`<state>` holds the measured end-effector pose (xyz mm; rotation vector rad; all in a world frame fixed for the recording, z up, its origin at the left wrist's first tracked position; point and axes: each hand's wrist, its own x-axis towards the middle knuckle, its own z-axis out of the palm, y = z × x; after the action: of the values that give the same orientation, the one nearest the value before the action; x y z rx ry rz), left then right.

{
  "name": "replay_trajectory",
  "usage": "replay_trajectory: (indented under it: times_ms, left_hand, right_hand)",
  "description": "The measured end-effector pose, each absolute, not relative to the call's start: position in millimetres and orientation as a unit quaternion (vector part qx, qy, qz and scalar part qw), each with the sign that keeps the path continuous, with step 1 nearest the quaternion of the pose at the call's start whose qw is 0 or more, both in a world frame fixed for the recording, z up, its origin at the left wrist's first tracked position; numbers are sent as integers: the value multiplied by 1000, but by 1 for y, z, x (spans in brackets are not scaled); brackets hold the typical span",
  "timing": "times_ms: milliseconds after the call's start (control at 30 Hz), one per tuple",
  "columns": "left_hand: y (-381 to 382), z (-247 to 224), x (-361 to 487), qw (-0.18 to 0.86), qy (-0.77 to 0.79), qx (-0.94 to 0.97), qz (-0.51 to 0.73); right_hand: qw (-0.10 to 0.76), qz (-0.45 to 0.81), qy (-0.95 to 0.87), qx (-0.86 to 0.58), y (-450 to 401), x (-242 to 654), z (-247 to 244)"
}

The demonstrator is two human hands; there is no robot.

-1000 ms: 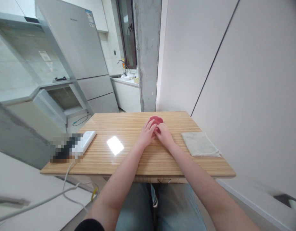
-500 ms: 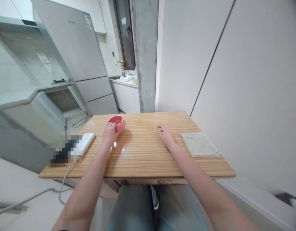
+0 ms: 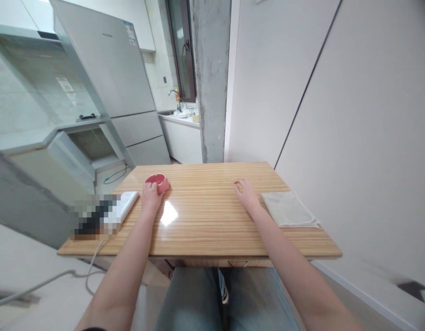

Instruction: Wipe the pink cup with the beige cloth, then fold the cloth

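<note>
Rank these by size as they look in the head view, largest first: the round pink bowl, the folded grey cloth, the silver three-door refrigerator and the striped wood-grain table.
1. Striped wood-grain table
2. Silver three-door refrigerator, farther off
3. Folded grey cloth
4. Round pink bowl, partly covered by the left hand

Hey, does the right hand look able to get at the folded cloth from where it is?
Probably yes: the right hand is close by, just left of the folded cloth, with nothing visible between them. The left hand is well away, at the pink bowl.
</note>
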<state>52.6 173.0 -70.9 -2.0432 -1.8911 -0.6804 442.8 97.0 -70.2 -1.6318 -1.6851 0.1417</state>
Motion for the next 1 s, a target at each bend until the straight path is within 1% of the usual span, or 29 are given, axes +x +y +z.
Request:
replay_trajectory:
  times_ms: [100,167,233,300,333,400,500,533,567,633,700,833,933,1000]
  left_hand:
    - [169,-71,54,124,-656,-706,-238]
    - [165,-69,58,119,-656,-699,-260]
    - [159,-63,68,120,-636,-698,-307]
    - [148,-55,87,106,-585,-718,-362]
    - [140,-51,101,84,-553,-735,-383]
    - [118,-48,135,-11,-485,-779,-398]
    - [77,-54,188,-205,-439,-797,-362]
    - [65,-58,201,-240,-435,-788,-363]
    - [56,-62,211,-253,-439,-778,-371]
    - [43,-70,218,-243,-444,-783,-361]
    - [39,-76,209,-194,-452,-813,-312]
    - [46,-79,159,-86,-502,-837,-201]
    - [62,-77,111,-69,-558,-812,-157]
    - [74,-75,79,-55,-609,-777,-152]
  right_hand:
    - [268,10,-544,-795,64,467,-65]
    - [199,1,-458,-866,38,483,-67]
    - [158,22,-416,-895,18,491,-70]
    - [147,53,-441,-884,8,486,-71]
    - [155,74,-479,-861,7,477,-70]
    - [202,132,-576,-781,11,448,-67]
    - [319,253,-667,-624,20,390,-60]
    - [363,283,-671,-581,22,373,-58]
    - [396,296,-674,-549,23,358,-57]
    - [429,288,-671,-532,22,342,-56]
    - [431,283,-661,-545,22,343,-56]
    - [397,273,-644,-594,33,371,-59]
    - [367,232,-646,-628,48,393,-60]
    - [350,199,-654,-641,59,403,-61]
